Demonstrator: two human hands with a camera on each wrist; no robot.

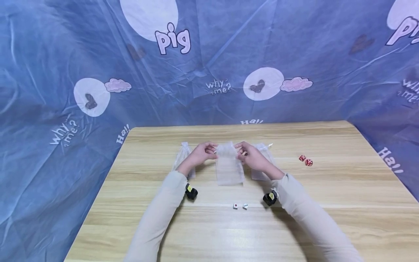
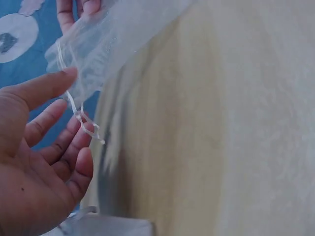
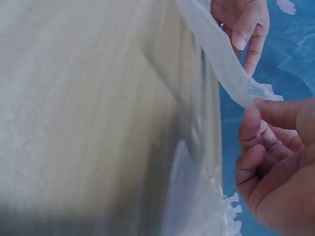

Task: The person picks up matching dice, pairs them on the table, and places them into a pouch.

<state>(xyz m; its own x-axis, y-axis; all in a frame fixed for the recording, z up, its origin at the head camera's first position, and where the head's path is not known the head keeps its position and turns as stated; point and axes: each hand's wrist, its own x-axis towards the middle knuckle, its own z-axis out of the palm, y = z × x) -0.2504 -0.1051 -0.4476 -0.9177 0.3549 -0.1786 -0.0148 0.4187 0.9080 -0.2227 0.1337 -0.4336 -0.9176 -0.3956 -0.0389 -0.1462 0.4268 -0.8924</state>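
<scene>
A sheer white drawstring bag (image 1: 230, 174) is held up between my two hands over the middle of the table. My left hand (image 1: 201, 154) pinches its left edge near the mouth, and a knotted white drawstring (image 2: 83, 123) dangles by the fingers in the left wrist view. On the opposite edge, thumb and forefinger of my right hand (image 1: 253, 157) pinch the bag near its top. The right wrist view shows the gauzy fabric (image 3: 221, 56) stretched from one hand to the other. Whether anything is inside cannot be made out.
Similar sheer bags lie under each forearm, one at left (image 1: 184, 150) and one at right (image 1: 259, 175). Two white dice (image 1: 235, 206) sit nearer me, and two red dice (image 1: 308, 162) lie to the right. A blue printed cloth (image 1: 203, 105) hangs behind the wooden table (image 1: 131, 203).
</scene>
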